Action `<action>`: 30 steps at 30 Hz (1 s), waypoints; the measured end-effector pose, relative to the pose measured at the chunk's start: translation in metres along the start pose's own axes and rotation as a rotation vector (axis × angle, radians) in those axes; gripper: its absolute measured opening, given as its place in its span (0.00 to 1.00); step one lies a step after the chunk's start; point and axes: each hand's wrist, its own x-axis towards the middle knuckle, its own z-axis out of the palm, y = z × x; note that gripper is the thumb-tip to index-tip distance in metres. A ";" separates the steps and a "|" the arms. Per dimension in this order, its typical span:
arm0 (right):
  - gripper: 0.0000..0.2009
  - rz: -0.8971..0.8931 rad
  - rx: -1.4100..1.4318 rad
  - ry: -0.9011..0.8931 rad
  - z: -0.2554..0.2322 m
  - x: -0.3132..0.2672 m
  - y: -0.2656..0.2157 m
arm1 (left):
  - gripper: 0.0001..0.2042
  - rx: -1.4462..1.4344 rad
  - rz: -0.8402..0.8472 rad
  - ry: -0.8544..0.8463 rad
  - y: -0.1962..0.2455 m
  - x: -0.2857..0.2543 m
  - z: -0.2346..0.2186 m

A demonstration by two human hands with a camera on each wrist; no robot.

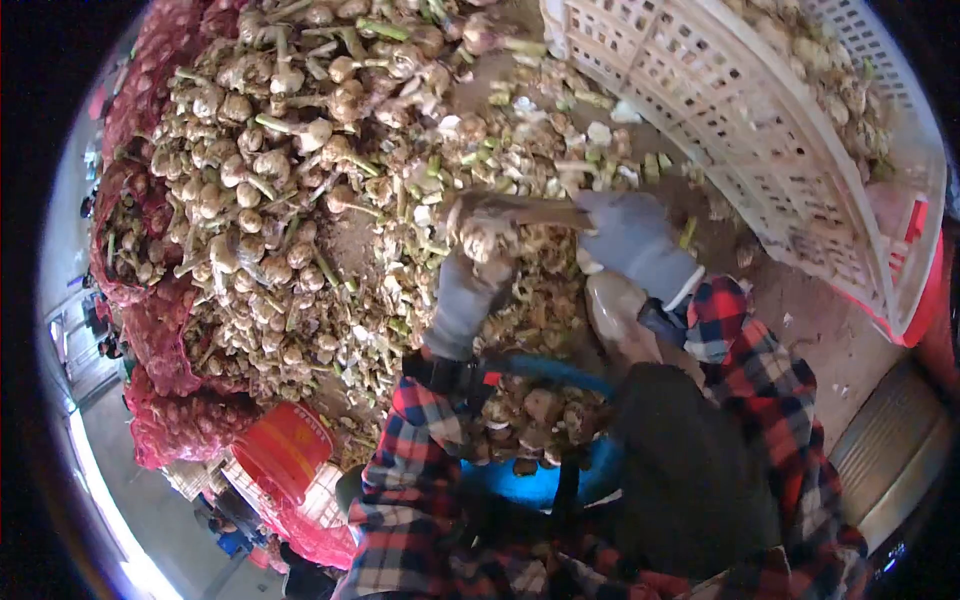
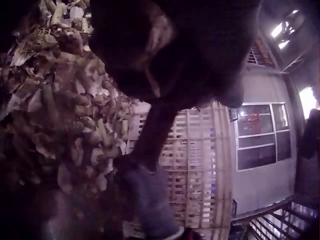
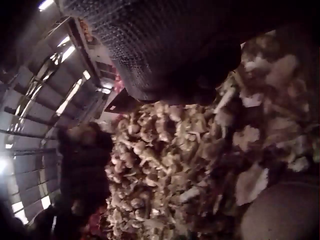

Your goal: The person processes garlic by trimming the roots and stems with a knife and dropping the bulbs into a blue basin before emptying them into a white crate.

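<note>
In the head view, the grey-gloved left hand holds a garlic bulb from below. A brownish stem stretches from the bulb to the gloved right hand, whose fingers are curled round its far end. The left wrist view shows the stem running between the dark left hand and the right hand. In the right wrist view, a dark flat piece juts out beneath the right hand; what it is cannot be told.
A large garlic heap spreads at the left, with red net sacks along its edge. Cut scraps lie below the hands. A blue basin holding bulbs stands near the body. At the right is a white slatted crate; a red bucket is lower left.
</note>
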 end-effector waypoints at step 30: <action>0.20 0.001 -0.020 -0.416 0.016 0.051 0.017 | 0.18 -0.085 -0.083 -0.161 0.027 0.002 -0.004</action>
